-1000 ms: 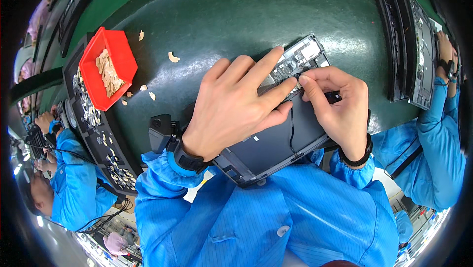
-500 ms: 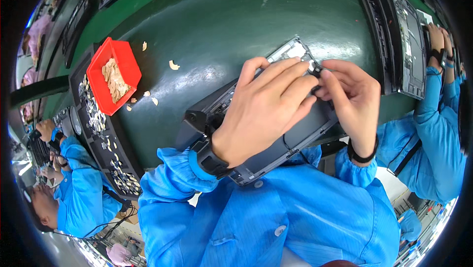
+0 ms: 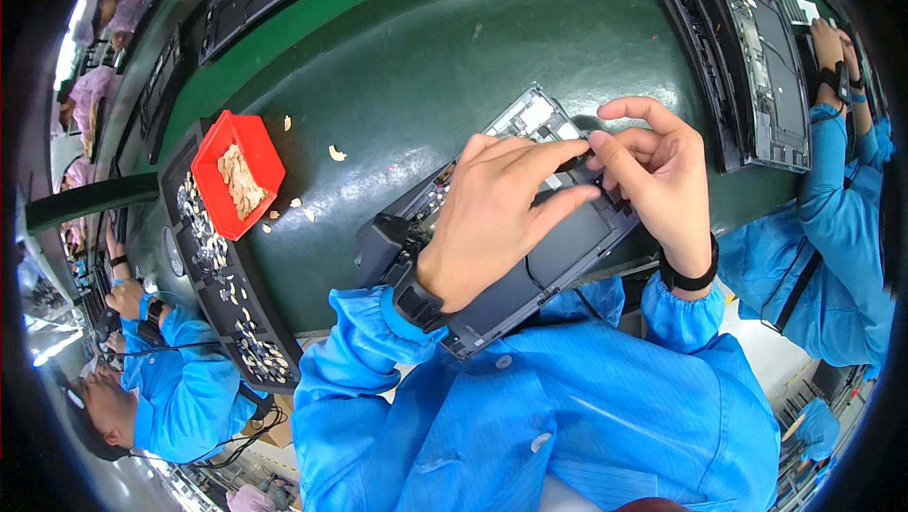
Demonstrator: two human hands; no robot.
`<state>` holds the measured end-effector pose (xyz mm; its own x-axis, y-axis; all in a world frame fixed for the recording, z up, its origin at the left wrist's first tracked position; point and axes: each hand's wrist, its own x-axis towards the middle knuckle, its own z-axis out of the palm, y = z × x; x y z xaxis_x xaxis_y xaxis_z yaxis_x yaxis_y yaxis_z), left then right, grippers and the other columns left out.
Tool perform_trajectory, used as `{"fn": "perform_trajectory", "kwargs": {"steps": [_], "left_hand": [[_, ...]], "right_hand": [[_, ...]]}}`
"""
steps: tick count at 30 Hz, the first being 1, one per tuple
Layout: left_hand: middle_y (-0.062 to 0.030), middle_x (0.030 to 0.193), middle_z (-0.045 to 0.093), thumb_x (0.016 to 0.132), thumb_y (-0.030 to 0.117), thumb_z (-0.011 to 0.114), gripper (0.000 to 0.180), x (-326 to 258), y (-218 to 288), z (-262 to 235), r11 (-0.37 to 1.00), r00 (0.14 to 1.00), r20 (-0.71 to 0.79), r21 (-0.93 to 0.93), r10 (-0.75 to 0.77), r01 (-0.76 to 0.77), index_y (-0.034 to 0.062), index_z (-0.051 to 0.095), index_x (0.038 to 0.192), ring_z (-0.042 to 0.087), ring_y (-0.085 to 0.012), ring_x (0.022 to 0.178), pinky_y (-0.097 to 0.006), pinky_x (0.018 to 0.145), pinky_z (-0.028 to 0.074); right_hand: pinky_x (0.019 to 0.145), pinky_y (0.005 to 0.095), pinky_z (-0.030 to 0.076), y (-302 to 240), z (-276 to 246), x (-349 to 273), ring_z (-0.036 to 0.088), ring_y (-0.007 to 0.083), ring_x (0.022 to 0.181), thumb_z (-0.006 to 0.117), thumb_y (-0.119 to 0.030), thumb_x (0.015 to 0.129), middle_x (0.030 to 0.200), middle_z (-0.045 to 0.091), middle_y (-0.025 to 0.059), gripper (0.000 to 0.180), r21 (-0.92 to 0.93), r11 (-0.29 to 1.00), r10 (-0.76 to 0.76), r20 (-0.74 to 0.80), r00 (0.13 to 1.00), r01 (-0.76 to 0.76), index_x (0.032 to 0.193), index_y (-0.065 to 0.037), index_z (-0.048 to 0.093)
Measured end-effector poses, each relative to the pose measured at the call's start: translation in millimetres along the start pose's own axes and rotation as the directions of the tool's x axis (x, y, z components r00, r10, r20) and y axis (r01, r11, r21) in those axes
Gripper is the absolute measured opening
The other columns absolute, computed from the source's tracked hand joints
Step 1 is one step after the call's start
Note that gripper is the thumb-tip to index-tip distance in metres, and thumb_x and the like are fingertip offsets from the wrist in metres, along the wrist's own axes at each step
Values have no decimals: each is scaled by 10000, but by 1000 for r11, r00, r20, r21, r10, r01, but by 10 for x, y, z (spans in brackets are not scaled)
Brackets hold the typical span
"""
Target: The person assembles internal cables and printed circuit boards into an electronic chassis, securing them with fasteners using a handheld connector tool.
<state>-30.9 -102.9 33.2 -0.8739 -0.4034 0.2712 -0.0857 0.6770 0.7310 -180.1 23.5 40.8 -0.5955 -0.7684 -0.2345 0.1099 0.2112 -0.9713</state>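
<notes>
No words, numbers, brands or signs can be read anywhere in the view. On the open laptop-like chassis (image 3: 569,245), a pale patch (image 3: 537,115) toward the far end is too small to show any lettering. The white piece (image 3: 799,9) at the upper right, beyond the stacked chassis (image 3: 783,86), is likewise too small and distorted to read.

Pale floor (image 3: 759,347) shows past the green table (image 3: 426,68).

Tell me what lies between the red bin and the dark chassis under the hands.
In the head view, small tan pieces lie on the green table there, nearer the bin than the chassis.
</notes>
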Motion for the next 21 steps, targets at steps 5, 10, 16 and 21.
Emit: {"fn": "perform_trajectory", "kwargs": {"steps": [5,10,16,21], "left_hand": [[-84,943,779,845,178,827,266,16,-87,57,998,1000,1,-59,22,-22,62,781,1081,718,-227,911,-340,802,467],[-46,1039,772,879,145,780,200,-21,-103,72,978,984,42,109,172,-175,65,787,1062,692,-203,921,-337,806,454],[-21,1027,756,863,143,783,149,-14,-74,78,946,975,55,233,217,-224,79,784,998,684,-181,924,-342,824,446],[-11,1038,751,845,149,792,149,-14,-65,84,936,974,50,268,223,-228,95,786,984,679,-188,953,-350,842,453]], "right_hand": [[559,181,446,71,-133,-44,609,39,658,683,-83,988,843,748,71,227,66,998,0,-68,998,5,1189,12,635],[549,179,418,146,-381,-67,585,25,681,682,-125,1006,864,746,50,192,-25,999,-51,-178,983,48,1160,-12,666],[585,179,430,175,-297,-93,602,38,710,683,-97,996,871,746,52,201,-23,999,-31,-165,986,28,1170,2,662],[619,182,445,206,-294,-90,620,36,749,679,-80,991,874,744,55,207,-56,997,-62,-170,984,53,1181,3,665]]}}
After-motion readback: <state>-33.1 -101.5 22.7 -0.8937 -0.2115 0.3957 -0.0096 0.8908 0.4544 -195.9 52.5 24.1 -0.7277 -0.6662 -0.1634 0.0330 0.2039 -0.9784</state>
